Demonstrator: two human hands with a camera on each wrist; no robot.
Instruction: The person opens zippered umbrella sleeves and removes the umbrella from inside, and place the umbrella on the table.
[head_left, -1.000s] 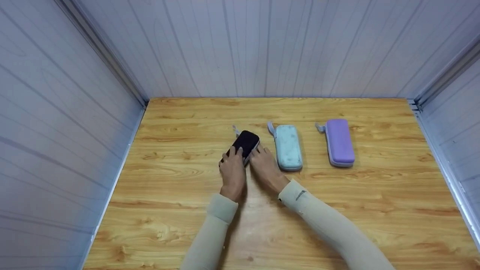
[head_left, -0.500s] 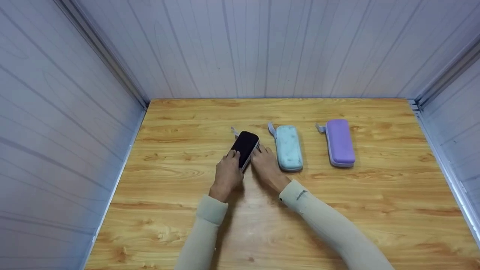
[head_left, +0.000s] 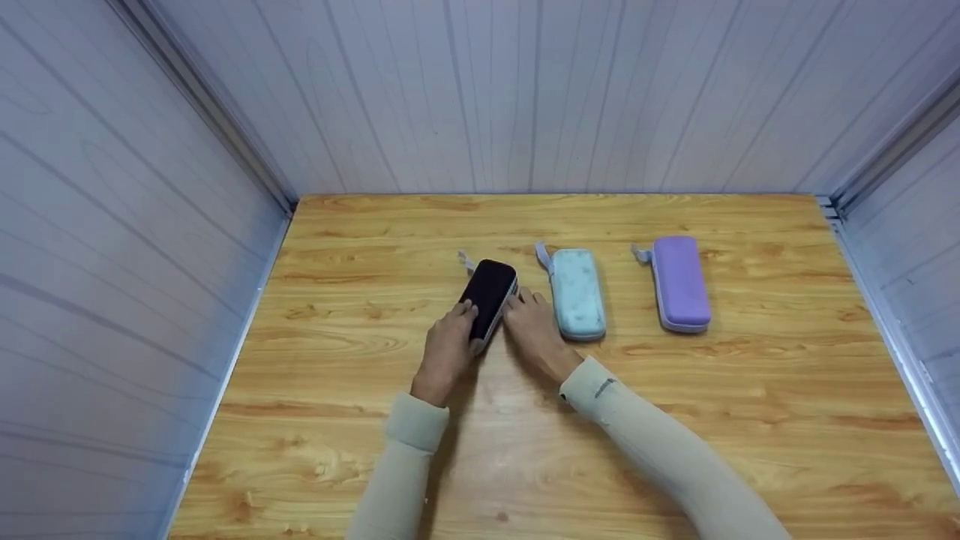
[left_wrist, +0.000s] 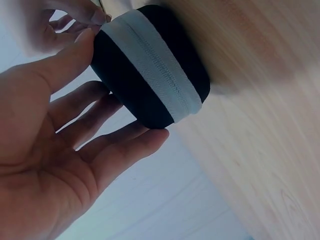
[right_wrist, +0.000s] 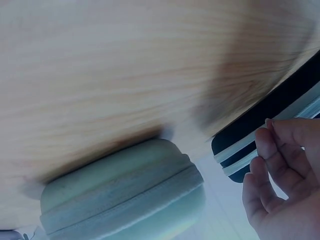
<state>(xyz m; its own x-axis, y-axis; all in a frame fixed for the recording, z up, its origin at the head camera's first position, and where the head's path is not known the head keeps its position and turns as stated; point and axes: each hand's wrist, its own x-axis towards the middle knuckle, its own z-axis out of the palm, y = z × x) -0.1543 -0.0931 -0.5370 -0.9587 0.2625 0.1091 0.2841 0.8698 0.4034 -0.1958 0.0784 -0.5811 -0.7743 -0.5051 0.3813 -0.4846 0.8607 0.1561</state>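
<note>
A black zippered case (head_left: pixel 489 294) with a pale zip band lies slanted on the wooden table. My left hand (head_left: pixel 448 341) grips its near left side, thumb on one face and fingers on the other, as the left wrist view shows. At the case's right side, my right hand (head_left: pixel 531 324) has thumb and index finger pinched together on the zip, probably at the puller, which the fingertips hide. Towards one end in the right wrist view, the zip band (right_wrist: pixel 235 150) is parted into two pale strips with a dark gap between. A grey strap (head_left: pixel 466 261) sticks out at the far left.
Just right of my right hand lies a mint-green zippered case (head_left: pixel 577 295) with a strap. Farther right is a purple zippered case (head_left: pixel 681 283), also strapped. Pale panel walls (head_left: pixel 495 97) enclose the wooden table (head_left: pixel 337 465) at the back and both sides.
My left hand has slid off the black case's top to its near left side, moving down and left. The right hand has stayed almost in place at the zip.
</note>
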